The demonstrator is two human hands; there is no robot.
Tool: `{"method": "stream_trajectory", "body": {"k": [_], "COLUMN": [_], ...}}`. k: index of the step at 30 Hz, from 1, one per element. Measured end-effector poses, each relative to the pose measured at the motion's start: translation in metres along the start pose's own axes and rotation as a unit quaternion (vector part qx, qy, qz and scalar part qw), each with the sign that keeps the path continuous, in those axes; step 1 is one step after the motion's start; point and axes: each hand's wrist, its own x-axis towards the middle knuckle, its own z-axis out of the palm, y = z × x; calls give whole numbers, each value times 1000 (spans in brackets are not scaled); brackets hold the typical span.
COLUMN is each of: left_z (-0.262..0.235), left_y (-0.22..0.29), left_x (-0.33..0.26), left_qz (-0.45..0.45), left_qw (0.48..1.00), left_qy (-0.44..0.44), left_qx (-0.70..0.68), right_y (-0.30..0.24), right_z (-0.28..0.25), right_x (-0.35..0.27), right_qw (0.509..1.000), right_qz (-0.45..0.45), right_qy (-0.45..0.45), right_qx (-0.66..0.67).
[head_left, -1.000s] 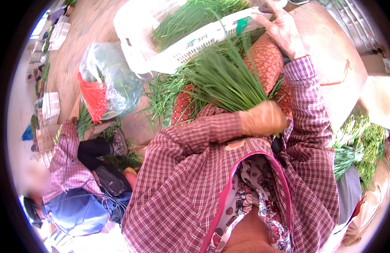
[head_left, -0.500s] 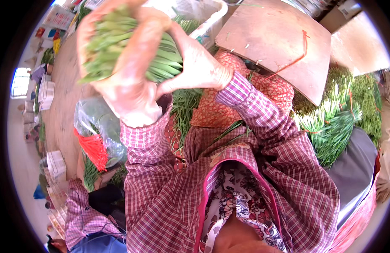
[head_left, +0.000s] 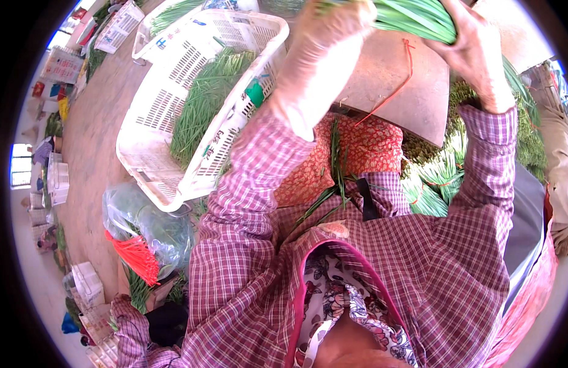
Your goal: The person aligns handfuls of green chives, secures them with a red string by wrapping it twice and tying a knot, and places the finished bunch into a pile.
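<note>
while both hands lift, chive bundle (head_left: 413, 15) clasped between left grip (head_left: 327, 24), right grip (head_left: 474, 55)

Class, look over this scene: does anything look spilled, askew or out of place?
Yes. Loose green stalks lie scattered on the red patterned cloth over the lap, apart from the bundle that the left hand and right hand hold. The white basket sits tilted.

floor (head_left: 90, 141): bare brown | light: bright daylight | white crates (head_left: 54, 181) at left edge
</note>
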Motion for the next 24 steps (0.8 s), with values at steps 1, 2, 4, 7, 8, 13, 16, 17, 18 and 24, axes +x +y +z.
{"method": "stream_trajectory", "body": {"k": [1,2,4,7,8,13,16,17,18,24], "left_z": [-8,-13,-30,-37,-37,-42,-54,-59,-69,-122], "left_y": [-11,-20,-33,-9,-5,56,101,119,137,274], "left_x": [-10,-21,-46,-77,-83,-131,-169,-179,-188,-245], "left_qz": [-39,-85,-163,-226,-240,-245,-204,-193,-182,66], "left_qw": [999,994,979,958,954,944,927,913,899,782], "left_qy": [38,66,114,176,180,207,235,256,271,423], "left_qx": [-2,-10,-39,-19,-17,79,208,254,293,454], "right_y": [2,29,60,97,113,140,170,178,192,111], "right_z": [2,13,23,60,65,109,135,138,135,105], "right_x": [-9,-21,-43,-59,-69,-98,-114,-112,-110,-6], "right_qw": [997,989,969,974,981,976,969,963,963,992], "right_qz": [49,102,158,127,109,112,123,160,161,8], "right_qy": [-39,-62,-110,-129,-116,-176,-165,-182,-192,-122], "right_qx": [-35,-87,-155,-134,-113,-60,-134,-118,-100,-28]}}
